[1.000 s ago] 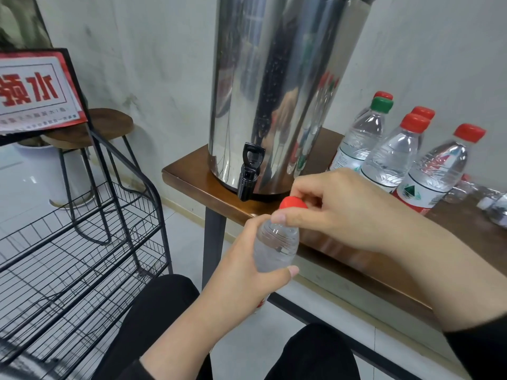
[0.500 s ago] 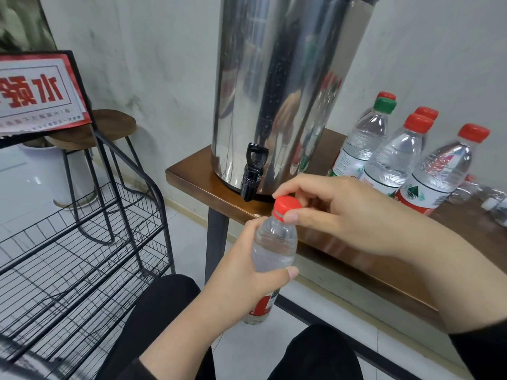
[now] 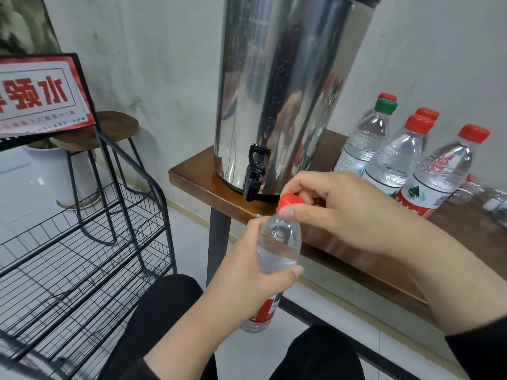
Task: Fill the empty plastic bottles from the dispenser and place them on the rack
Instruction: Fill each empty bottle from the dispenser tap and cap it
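Biggest thing in shot: the tall, mirror-bright stainless steel dispenser drum (image 3: 288, 86), standing at the left end of a brown wooden table with black metal legs (image 3: 356, 259). Its stubby black plastic tap (image 3: 253, 175) juts out low on the front, hanging just over the table edge. Off to the left sits the black wire rack with slanted mesh shelves (image 3: 82, 259), and a red-and-white printed sign (image 3: 41, 94) leans at its top corner. Behind the rack stands a round wooden stool on thin black legs (image 3: 109, 130).

On the table to the right of the drum, a cluster of upright clear plastic bottles (image 3: 397, 157) stands close together, most with red caps, one with a green cap.

Now the action, right in front of the table edge: the left hand (image 3: 247, 281) wraps around the middle of a clear plastic bottle with a red label (image 3: 277, 250), holding it upright above the lap, just below and right of the tap. The right hand (image 3: 337, 212) comes in from the right, thumb and fingers pinching the small red screw cap (image 3: 290, 201), which sits on top of the bottle's neck. Water shows inside the bottle.
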`<state>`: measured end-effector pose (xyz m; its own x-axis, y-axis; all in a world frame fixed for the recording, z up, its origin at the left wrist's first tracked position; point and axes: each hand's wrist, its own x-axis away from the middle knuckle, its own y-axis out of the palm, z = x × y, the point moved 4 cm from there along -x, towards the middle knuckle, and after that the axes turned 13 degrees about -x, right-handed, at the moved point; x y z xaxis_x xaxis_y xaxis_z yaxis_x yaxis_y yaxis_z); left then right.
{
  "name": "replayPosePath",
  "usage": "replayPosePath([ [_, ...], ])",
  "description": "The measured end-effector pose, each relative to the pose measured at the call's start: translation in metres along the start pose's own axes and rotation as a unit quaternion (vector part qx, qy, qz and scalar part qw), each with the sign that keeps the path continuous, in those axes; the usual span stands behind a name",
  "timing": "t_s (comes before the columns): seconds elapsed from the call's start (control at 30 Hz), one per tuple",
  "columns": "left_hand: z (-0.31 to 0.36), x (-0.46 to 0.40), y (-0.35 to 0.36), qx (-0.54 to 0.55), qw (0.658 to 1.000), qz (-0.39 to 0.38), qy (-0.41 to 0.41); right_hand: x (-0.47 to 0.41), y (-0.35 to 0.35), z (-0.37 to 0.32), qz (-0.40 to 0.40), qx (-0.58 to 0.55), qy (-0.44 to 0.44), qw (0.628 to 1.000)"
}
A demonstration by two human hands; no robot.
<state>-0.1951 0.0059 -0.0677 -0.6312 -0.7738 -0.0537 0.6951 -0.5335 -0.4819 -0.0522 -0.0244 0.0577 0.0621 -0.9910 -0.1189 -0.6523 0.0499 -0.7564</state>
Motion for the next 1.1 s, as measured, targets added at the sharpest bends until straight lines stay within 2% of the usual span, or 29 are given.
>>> replayPosePath([
  [0.1, 0.004, 0.001, -0.001, -0.050, 0.998, 0.044, 0.007, -0.002, 0.001, 0.003, 0.051, -0.011, 0.015, 0.999],
  [0.3, 0.002, -0.001, -0.009, -0.003, 1.000, -0.011, 0.006, 0.003, -0.002, -0.004, -0.005, -0.035, 0.001, 0.999],
  [0.47, 0.011, 0.002, -0.008, -0.073, 0.995, 0.064, 0.007, 0.001, 0.000, -0.003, 0.035, -0.025, 0.029, 0.999],
  [0.63, 0.020, 0.005, -0.007, -0.089, 0.992, 0.090, 0.024, 0.007, -0.003, -0.011, 0.057, -0.013, 0.039, 0.998],
  [0.73, 0.030, 0.001, -0.008, -0.028, 0.995, 0.093, 0.020, 0.016, -0.007, -0.011, 0.119, -0.093, 0.018, 0.988],
  [0.8, 0.041, -0.007, -0.012, 0.022, 0.995, 0.094, 0.024, 0.030, -0.016, 0.001, 0.185, -0.178, 0.009, 0.966],
  [0.9, 0.070, -0.018, -0.022, 0.047, 0.993, 0.096, 0.048, 0.061, -0.028, 0.029, 0.253, -0.223, 0.010, 0.941],
  [1.1, 0.133, -0.036, 0.002, 0.065, 0.990, 0.042, 0.119, 0.108, -0.022, 0.059, 0.187, -0.228, 0.050, 0.954],
])
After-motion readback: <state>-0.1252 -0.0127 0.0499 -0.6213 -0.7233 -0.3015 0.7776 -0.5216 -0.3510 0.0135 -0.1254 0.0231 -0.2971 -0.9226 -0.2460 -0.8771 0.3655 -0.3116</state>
